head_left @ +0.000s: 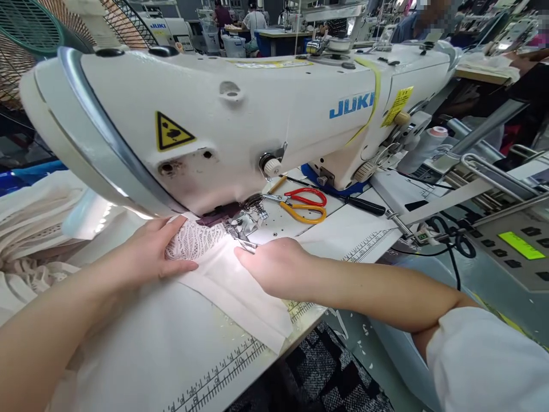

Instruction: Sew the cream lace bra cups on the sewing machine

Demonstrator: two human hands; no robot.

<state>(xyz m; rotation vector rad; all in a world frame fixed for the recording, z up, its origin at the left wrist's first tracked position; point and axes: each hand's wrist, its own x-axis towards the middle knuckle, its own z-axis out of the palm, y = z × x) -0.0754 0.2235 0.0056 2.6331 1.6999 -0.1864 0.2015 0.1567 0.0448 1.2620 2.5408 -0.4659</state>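
My left hand lies on the pale pink cloth left of the needle area, thumb and forefinger spread either side of a lace panel. My right hand is closed on the edge of the plain pink fabric, its fingertips beside the metal presser foot and guide. The fabric runs under the head of a white sewing machine. The needle tip is hard to make out, and the right hand's curled fingers are partly hidden.
Red- and yellow-handled scissors and a black-handled screwdriver lie behind the presser foot. Gathered cloth is heaped at left. A thread cone and control panel stand right. A printed ruler follows the table's front edge.
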